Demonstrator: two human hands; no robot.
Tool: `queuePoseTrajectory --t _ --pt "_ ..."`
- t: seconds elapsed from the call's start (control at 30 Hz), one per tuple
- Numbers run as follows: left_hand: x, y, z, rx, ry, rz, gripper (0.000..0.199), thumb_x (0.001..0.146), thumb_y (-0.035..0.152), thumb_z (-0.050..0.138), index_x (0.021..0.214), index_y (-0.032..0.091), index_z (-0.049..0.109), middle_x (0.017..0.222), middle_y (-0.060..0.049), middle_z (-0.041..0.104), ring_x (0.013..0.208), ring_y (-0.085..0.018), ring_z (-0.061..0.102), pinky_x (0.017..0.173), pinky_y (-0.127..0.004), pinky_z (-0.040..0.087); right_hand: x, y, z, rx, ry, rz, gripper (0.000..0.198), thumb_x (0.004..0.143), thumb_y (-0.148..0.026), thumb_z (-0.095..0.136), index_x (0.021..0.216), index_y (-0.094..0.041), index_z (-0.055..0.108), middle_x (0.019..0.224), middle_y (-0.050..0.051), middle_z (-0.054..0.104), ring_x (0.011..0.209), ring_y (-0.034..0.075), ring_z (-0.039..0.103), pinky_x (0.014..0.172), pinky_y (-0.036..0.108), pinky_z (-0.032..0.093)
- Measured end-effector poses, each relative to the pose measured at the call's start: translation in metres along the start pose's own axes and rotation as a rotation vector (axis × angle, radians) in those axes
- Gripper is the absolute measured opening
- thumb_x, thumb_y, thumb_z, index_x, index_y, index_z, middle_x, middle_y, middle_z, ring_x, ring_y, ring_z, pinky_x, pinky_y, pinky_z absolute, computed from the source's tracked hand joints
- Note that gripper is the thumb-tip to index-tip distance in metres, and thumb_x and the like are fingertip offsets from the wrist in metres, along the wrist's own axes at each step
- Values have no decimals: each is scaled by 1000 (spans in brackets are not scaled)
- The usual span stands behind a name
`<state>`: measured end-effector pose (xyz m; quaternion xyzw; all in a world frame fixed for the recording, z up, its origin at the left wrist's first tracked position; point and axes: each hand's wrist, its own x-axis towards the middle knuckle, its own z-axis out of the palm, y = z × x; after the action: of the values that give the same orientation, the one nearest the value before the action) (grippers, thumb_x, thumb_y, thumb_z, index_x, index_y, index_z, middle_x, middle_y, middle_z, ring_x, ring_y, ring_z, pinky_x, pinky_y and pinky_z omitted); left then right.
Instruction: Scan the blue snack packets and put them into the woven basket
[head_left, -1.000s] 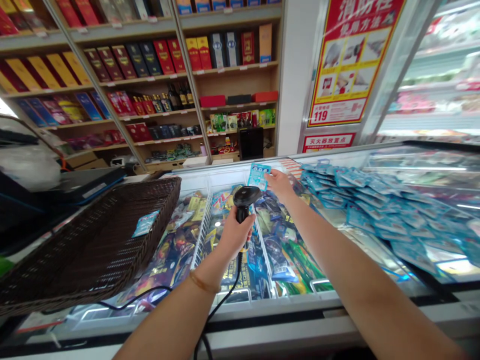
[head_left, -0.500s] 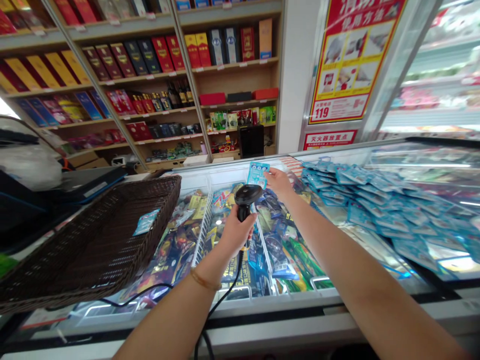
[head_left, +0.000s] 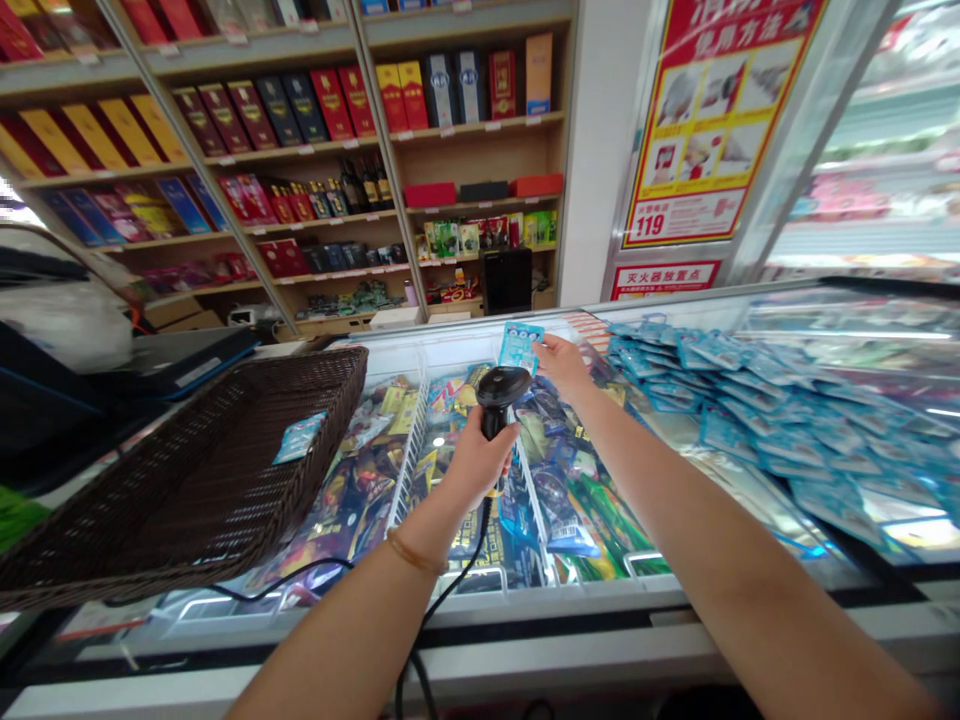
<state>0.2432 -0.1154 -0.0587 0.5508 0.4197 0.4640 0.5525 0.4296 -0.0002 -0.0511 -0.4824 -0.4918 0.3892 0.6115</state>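
Observation:
A black barcode scanner [head_left: 501,388] is gripped by its handle in my left hand [head_left: 484,455], its cord hanging down past the freezer's front edge. Just beyond the scanner head, my right hand [head_left: 561,362] pinches a light-blue packet [head_left: 519,347] by its right edge. The packet is held up facing me, and the scanner hides a little of its lower part. Many similar blue packets [head_left: 780,400] lie heaped on the glass to the right. One more blue packet [head_left: 299,438] rests inside the brown wicker basket [head_left: 187,480] on the left.
Below my hands is a chest freezer [head_left: 600,600] with wire dividers [head_left: 409,445] and wrapped goods. Shelves [head_left: 300,150] of boxes and bottles stand behind it. A red and yellow poster [head_left: 712,130] hangs at the back right. Dark equipment [head_left: 180,365] sits at the far left.
The view has shifted slightly, so everything appears a little further right. Both hands keep their holds on the scanner and the packet, in nearly the same relation to each other.

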Motion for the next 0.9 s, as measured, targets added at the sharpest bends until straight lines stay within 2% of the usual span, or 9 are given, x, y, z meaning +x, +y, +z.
queuePoseTrajectory --t 0.13,0.23,0.3,0.43,0.57,0.67,0.77,0.9 --pt "1 17 -6 -3 65 31 42 74 38 80 96 24 47 52 8 47 38 -10 43 40 -21 33 -9 -2 16 27 34 21 28 76 -46 71 88 -21 67 72 -2 70 71 17 67 69 29 57" --pt "4 44 -23 -47 139 71 42 74 38 80 93 23 47 60 5 54 39 -9 45 40 -21 34 -17 -10 47 72 29 147 16 78 -29 71 71 -20 59 57 -6 58 58 11 58 64 25 56" --pt "4 65 -42 -30 178 83 40 75 38 80 90 22 46 64 3 57 40 -9 46 40 -21 34 -21 -21 77 86 -22 203 18 81 -18 67 66 -19 56 55 -6 56 53 10 56 63 25 57" --pt "-5 99 -96 30 344 142 38 75 34 78 92 20 47 67 2 58 42 -9 48 41 -20 35 -24 -50 150 102 -118 295 15 80 -7 66 72 -18 60 58 -3 61 51 12 60 60 29 58" --pt "-23 109 -151 9 517 190 36 75 31 76 92 21 46 65 4 56 42 -8 48 41 -19 37 -33 -71 222 117 -197 368 21 79 0 64 70 -18 57 52 -3 57 49 13 61 57 30 59" --pt "-32 106 -180 -12 605 203 37 74 31 76 90 20 45 64 5 55 42 -8 47 40 -18 37 -45 -75 262 149 -267 392 22 80 2 64 72 -17 57 53 -2 59 52 14 64 61 30 60" --pt "-34 101 -193 -28 662 206 37 73 32 76 90 20 45 64 5 55 42 -8 47 40 -18 37 -56 -72 282 178 -313 404 19 82 1 63 77 -17 58 59 0 64 57 14 67 67 30 62" --pt "-30 98 -189 -61 664 202 36 73 33 75 89 20 44 65 5 54 43 -8 47 41 -19 37 -59 -64 278 198 -305 386 17 83 0 64 84 -16 59 68 1 67 65 13 70 73 28 62"
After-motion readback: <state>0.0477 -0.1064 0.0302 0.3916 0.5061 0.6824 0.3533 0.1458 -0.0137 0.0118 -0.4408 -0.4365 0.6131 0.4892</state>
